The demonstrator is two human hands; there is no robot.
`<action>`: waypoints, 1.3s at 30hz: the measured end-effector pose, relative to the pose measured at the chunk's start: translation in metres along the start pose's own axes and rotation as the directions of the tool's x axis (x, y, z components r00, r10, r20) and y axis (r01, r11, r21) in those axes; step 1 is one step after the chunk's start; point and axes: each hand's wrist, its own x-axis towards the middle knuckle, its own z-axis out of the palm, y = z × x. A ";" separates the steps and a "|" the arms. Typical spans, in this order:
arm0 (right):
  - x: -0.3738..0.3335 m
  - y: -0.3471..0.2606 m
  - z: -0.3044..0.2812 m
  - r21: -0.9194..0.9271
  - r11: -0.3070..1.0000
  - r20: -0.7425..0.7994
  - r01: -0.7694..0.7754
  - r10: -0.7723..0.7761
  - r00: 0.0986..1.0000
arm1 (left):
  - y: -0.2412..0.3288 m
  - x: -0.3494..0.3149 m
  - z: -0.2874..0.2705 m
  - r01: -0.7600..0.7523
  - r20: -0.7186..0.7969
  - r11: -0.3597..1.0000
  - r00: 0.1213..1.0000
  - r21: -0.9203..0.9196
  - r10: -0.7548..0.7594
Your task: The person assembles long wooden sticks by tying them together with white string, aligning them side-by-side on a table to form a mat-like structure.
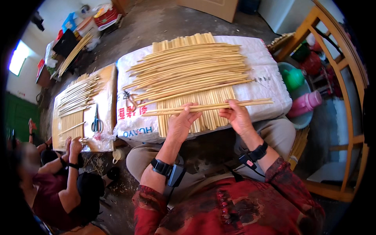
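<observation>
In front of me, over the near side of the table, my hands hold a few long straw-coloured sticks (209, 108) level from left to right. My left hand (181, 123) grips them toward their left part, thumb on top. My right hand (239, 117) pinches them toward the right, with its other fingers curled below. Beyond lies a spread of similar loose sticks (192, 66), laid crosswise over a mat-like layer of sticks (176, 124) running near to far. A hand tool with reddish handles (131, 100), like pliers or shears, rests left of the pile.
A white woven sack (266, 84) covers my table. At the left, a co-worker (58, 188) sits by a second table (103, 113) with sticks and blue-handled scissors (96, 122). To the right stand a blue tub (307, 121) with a pink container (305, 105) and a wooden frame (340, 74).
</observation>
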 end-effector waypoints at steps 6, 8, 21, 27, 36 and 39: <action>0.002 -0.010 -0.010 0.015 1.000 -0.057 -0.004 0.005 0.998 | 0.017 -0.001 -0.008 -0.118 -0.101 0.993 0.988 0.003 0.118; 0.001 -0.010 -0.010 0.021 1.000 -0.090 -0.013 0.014 0.996 | 0.019 -0.002 -0.007 -0.131 -0.078 0.991 0.988 0.007 0.131; 0.000 -0.008 -0.021 0.133 0.980 0.004 -0.147 0.147 0.989 | 0.028 -0.005 -0.017 -0.149 0.049 0.987 0.988 0.057 0.147; 0.003 -0.008 -0.016 0.114 0.982 0.041 -0.150 0.146 0.988 | 0.024 -0.003 -0.023 -0.157 0.017 0.988 0.987 -0.012 0.157; 0.006 -0.007 -0.011 0.061 0.994 0.040 -0.088 0.085 0.996 | 0.020 -0.004 -0.028 -0.133 -0.115 0.991 0.984 0.027 0.135; 0.009 -0.007 -0.012 0.045 0.997 0.036 -0.062 0.060 0.998 | 0.029 -0.010 -0.022 0.149 -0.095 0.982 0.986 0.112 -0.139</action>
